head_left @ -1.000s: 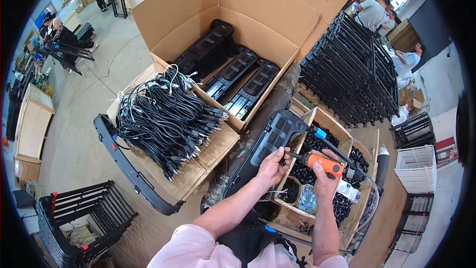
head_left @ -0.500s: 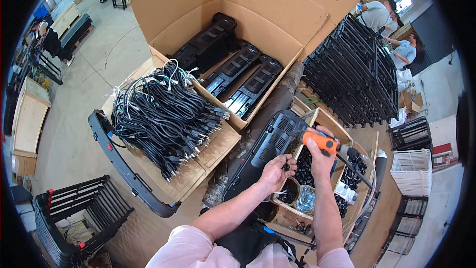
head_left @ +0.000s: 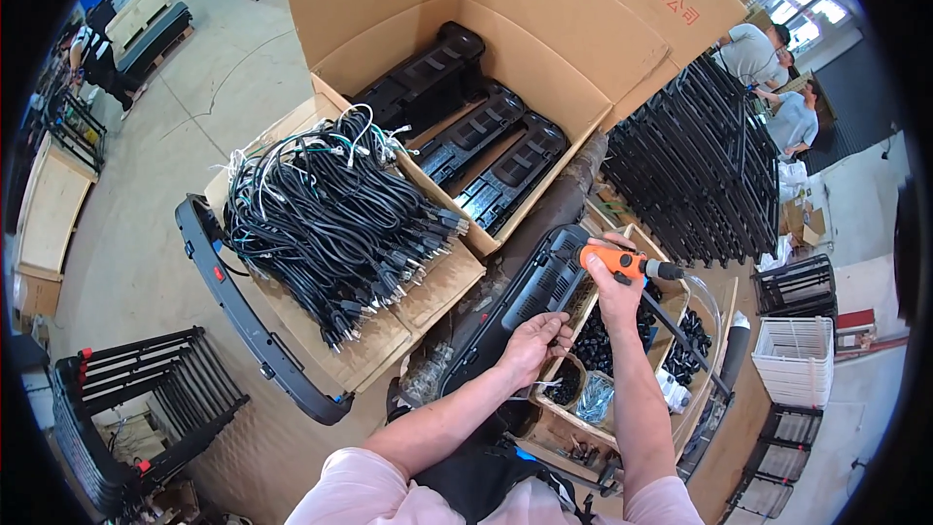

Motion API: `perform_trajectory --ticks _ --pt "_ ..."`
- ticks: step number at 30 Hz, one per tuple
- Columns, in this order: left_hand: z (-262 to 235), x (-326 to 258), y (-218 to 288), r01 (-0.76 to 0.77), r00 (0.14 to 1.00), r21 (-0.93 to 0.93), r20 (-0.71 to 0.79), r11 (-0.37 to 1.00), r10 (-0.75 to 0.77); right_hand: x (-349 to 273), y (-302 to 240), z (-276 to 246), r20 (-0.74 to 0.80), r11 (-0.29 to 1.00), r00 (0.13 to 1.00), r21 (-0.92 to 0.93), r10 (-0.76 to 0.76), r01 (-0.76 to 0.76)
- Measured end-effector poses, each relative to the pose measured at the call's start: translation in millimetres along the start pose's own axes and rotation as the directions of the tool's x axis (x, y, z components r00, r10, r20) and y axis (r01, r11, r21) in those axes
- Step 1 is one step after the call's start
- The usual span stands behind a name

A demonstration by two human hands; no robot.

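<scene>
My right hand (head_left: 620, 303) is wrapped round an orange power screwdriver (head_left: 616, 261), held over the far end of a black plastic housing (head_left: 530, 299) with vent slots. The screwdriver's dark end and a clear hose stick out to the right. My left hand (head_left: 531, 346) is closed in a pinch beside the housing's right edge; what its fingers hold is too small to make out. Close by stands a divided wooden parts box (head_left: 575, 420). In its compartments are small black parts (head_left: 599, 342) and a clear bag of screws (head_left: 595, 399).
A large cardboard box (head_left: 389, 2) with black housings (head_left: 465, 141) stands ahead. Left of it, black power cords (head_left: 330, 224) are piled on cardboard beside a curved black frame piece (head_left: 231, 303). Stacked black frames (head_left: 695, 165) and a white crate (head_left: 792, 355) are at the right, with people (head_left: 792, 117) beyond.
The screwdriver has turned slightly and shifted left over the housing's far end. My left hand has drawn a little nearer, away from the small black parts. The whole view has shifted slightly.
</scene>
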State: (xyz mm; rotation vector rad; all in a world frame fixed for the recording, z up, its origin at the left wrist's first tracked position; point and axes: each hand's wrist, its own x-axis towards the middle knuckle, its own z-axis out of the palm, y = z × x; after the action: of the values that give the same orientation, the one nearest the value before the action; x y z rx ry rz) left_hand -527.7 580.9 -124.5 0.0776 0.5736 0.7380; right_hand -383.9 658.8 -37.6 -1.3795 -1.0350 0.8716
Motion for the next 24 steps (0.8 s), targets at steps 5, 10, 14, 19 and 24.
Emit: perform_trajectory --ticks 5,10,14,19,24 --pt "3 -4 8 0.034 0.999 0.033 -0.011 0.999 -0.033 9 -6 5 0.071 0.995 0.997 -0.086 -0.039 0.045" --pt "1 -5 8 0.047 0.999 -0.004 -0.001 0.999 -0.047 28 -14 19 0.203 0.969 0.978 -0.23 -0.046 0.094" --pt "2 -6 11 0.04 0.999 -0.095 -0.026 0.995 -0.043 31 -14 23 0.204 0.973 0.979 -0.22 -0.016 0.062" --pt "2 -8 18 0.022 0.998 -0.118 -0.061 0.993 -0.029 31 -15 22 0.196 0.968 0.98 -0.25 0.015 0.036" --pt "6 -4 21 0.009 0.993 -0.139 -0.116 0.99 -0.026 33 -10 19 0.185 0.968 0.983 -0.248 0.018 0.029"
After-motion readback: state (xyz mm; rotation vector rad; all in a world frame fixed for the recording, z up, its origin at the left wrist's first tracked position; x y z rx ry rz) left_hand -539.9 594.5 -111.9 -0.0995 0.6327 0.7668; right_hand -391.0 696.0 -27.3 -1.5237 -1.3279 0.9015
